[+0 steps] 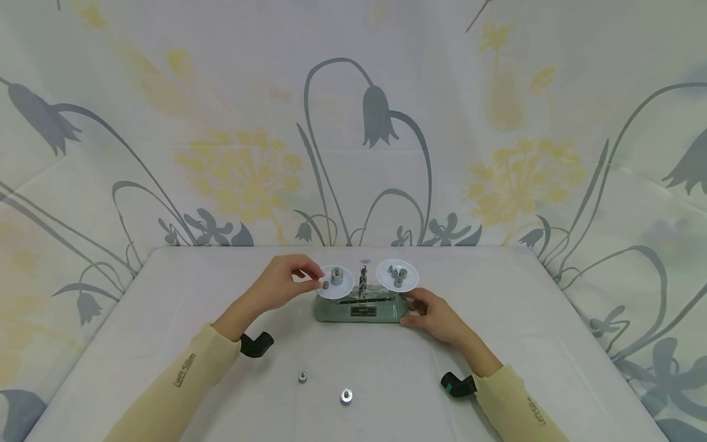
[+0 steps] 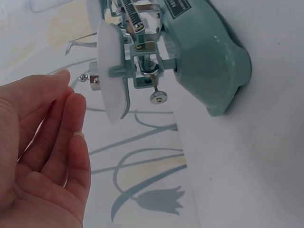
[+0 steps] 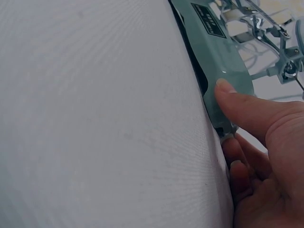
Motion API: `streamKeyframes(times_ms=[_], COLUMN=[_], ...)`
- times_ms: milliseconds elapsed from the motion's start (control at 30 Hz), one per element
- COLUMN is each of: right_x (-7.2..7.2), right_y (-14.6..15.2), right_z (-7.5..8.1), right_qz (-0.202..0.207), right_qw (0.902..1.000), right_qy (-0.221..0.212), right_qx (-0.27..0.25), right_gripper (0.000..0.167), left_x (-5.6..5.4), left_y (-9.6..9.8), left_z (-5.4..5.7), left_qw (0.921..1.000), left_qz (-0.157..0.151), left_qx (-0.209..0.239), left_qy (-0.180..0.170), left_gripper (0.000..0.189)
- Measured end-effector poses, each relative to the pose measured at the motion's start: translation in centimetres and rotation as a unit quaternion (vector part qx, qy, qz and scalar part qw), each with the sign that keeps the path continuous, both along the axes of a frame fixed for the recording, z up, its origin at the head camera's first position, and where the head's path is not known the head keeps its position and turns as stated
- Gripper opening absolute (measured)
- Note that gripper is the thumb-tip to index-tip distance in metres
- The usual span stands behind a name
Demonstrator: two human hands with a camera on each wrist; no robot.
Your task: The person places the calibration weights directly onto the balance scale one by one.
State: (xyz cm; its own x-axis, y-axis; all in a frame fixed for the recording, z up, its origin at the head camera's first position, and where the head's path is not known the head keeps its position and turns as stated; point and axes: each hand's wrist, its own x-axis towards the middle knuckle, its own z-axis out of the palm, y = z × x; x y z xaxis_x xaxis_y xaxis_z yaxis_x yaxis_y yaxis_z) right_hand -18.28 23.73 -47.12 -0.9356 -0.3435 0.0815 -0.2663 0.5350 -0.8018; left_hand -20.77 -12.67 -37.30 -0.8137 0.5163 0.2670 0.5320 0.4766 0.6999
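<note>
A green balance scale (image 1: 358,310) with two white pans stands on the table. On its left pan (image 1: 345,291) sit a larger metal weight (image 1: 337,276) and a small weight (image 1: 325,285). Several weights (image 1: 398,281) rest on the right pan (image 1: 411,279). My left hand (image 1: 287,282) is at the left pan's outer edge, fingertips beside the small weight; in the left wrist view, nothing shows between the loosely bent fingers (image 2: 78,114) and thumb. My right hand (image 1: 436,316) grips the right end of the base, thumb (image 3: 232,97) on its front, other fingers around the end.
Two loose metal weights, one (image 1: 302,377) to the left and another (image 1: 346,396) nearer the front, stand on the white tablecloth (image 1: 386,368) before the scale. A flower-patterned curtain (image 1: 353,172) hangs behind the table. Black devices (image 1: 256,345) are worn at both wrists.
</note>
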Motion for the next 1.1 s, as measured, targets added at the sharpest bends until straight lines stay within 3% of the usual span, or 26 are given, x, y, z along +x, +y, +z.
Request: streamKeyframes(times_ms=[267, 467, 833, 1100], right_x=[0.2, 0.2, 0.0, 0.0], right_y=[-0.1, -0.3, -0.1, 0.0], right_z=[-0.1, -0.1, -0.1, 0.0], right_qz=[0.007, 0.0, -0.003, -0.005], right_qw=[1.0, 1.0, 1.0, 0.9999], right_qy=[0.002, -0.005, 0.0, 0.0], right_qx=[-0.006, -0.001, 0.007, 0.009], right_gripper=[0.056, 0.057, 0.057, 0.057], left_x=[1.6, 2.9, 4.7, 6.0], left_y=[-0.9, -1.7, -2.8, -2.9], left_z=[-1.0, -2.1, -4.6, -5.9], left_qw=[0.9993, 0.999, 0.9973, 0.9913], left_qz=[0.004, -0.016, -0.048, -0.08], left_qx=[0.037, 0.04, 0.018, 0.009], left_qy=[0.0, -0.003, -0.053, -0.104], left_gripper=[0.01, 0.012, 0.009, 0.011])
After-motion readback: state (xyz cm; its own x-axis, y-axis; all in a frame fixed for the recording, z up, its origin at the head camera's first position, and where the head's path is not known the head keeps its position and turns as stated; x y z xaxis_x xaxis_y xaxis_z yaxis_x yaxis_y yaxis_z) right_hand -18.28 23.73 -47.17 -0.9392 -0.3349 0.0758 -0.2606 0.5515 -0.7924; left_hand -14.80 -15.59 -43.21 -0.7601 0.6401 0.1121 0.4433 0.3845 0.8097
